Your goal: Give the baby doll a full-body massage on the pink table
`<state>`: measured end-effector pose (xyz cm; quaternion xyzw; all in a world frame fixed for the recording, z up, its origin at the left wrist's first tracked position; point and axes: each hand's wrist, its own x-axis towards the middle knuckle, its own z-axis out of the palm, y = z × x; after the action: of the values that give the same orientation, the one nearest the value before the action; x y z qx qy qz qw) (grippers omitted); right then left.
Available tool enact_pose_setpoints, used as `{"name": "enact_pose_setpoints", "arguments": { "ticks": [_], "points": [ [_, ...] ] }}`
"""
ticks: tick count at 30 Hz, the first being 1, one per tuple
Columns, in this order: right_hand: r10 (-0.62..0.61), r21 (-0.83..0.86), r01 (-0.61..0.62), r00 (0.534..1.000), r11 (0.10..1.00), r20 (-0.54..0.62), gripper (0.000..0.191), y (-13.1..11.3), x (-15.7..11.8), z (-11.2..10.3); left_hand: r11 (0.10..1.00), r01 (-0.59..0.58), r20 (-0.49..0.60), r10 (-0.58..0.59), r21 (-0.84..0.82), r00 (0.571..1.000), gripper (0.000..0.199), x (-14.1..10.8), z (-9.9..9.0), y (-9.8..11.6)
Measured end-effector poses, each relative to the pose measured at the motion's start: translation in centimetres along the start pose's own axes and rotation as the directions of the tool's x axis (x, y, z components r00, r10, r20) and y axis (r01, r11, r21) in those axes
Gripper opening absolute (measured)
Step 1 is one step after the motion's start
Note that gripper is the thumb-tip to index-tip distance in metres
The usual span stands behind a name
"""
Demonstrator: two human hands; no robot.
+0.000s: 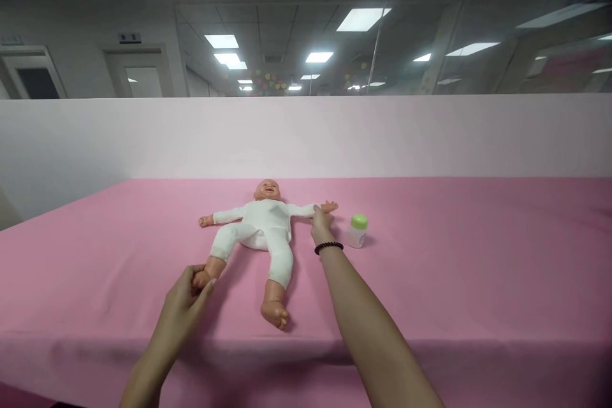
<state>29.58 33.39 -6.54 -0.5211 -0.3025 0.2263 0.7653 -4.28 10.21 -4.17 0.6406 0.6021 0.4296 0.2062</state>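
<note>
At the near edge of the pink tablecloth (444, 280), the main risk is a slip: the smooth vinyl foot (203, 278) of the baby doll (258, 224) could squirm free if the grip loosens or the foot is tugged at an angle, and the doll, held at two far-apart points, could twist or ruck the cloth. The left hand (182, 299) is closed around that foot, with thumb and fingers on either side of it. The right hand (321, 224), with a black beaded bracelet (329, 248) on its wrist, has its fingers bunched together on the doll's white-sleeved forearm (303, 210), just short of the splayed doll hand; how far they wrap is hidden. A careless outward swing of that wrist could knock over the green-capped plastic bottle (357, 231), which stands upright near it. The doll lies on its back between the hands, its other foot (274, 315) free. Farther off, a pale backing board (306, 140) rises behind the table, and beyond it glass partitions (478, 70) reflect ceiling lights.
</note>
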Motion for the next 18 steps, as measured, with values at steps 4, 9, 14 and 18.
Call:
{"name": "enact_pose_setpoints", "arguments": {
  "ticks": [4,9,14,18],
  "points": [
    [-0.138,-0.122,0.151,0.984,0.981,0.111,0.052,-3.1,-2.5,1.8,0.990,-0.141,0.007,0.141,0.007,0.990,0.034,4.4,0.7,3.3],
    [-0.455,-0.074,0.689,0.551,0.721,0.699,0.044,-5.0,-6.0,2.1,0.957,-0.284,0.110,0.277,0.054,0.955,0.022,10.0,3.4,6.2],
    [-0.443,-0.078,0.570,0.710,0.818,0.547,0.043,-4.4,-5.0,1.7,0.956,-0.279,0.126,0.267,0.093,0.955,0.025,8.3,2.4,6.1],
    [-0.116,-0.202,0.151,0.978,0.968,0.174,0.052,-3.1,-2.4,1.0,0.975,-0.192,0.108,0.180,0.110,0.978,0.033,2.3,0.5,4.2]
  ]
}}
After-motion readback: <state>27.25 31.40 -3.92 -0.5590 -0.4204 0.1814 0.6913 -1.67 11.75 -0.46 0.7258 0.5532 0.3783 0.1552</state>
